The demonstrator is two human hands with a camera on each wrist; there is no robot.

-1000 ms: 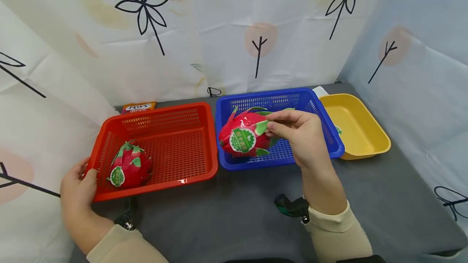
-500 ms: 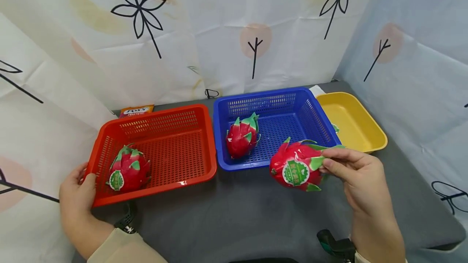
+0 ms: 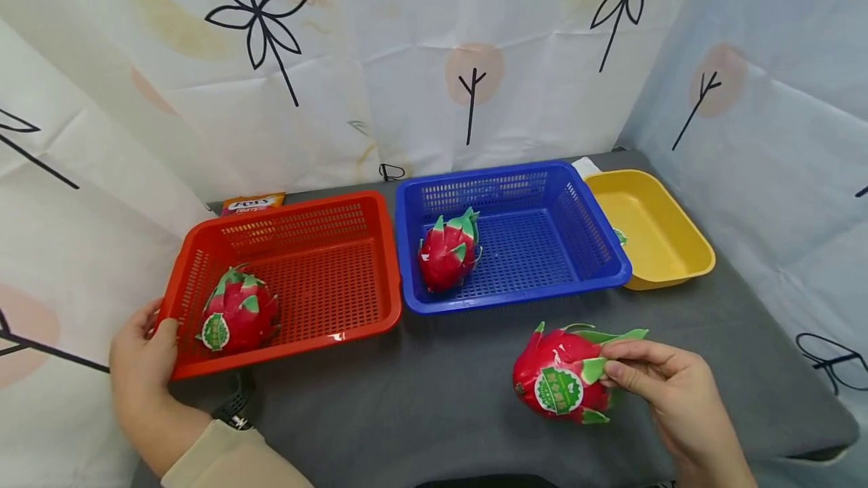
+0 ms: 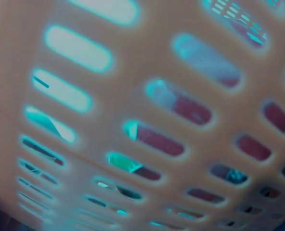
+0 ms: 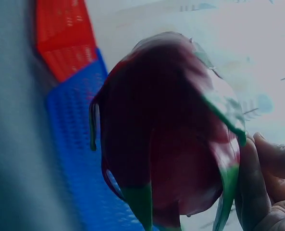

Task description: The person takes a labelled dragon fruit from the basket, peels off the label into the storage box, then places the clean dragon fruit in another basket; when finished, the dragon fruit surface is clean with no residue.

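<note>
My right hand (image 3: 678,390) pinches a green scale of a red dragon fruit (image 3: 532,367) with a round green label, over the grey table in front of the blue basket (image 3: 529,296). In the right wrist view that dragon fruit (image 5: 166,120) fills the middle. A second dragon fruit (image 3: 444,254) lies at the left end of the blue basket. Another labelled dragon fruit (image 3: 240,315) sits in the left part of the red basket (image 3: 305,349). My left hand (image 3: 142,356) grips this basket's left rim, thumb in front. Up close, the left wrist view shows the slotted basket wall (image 4: 132,106).
A yellow tub (image 3: 667,281) stands right of the blue basket, with a green and white label partly visible at its left edge. Behind the red basket is an orange snack packet (image 3: 254,203). The grey table (image 3: 434,405) meets a patterned cloth backdrop (image 3: 380,74).
My right hand has carried the dragon fruit from over the blue basket rightward and toward me, uncovering the one lying inside. My left hand stays on the red basket.
</note>
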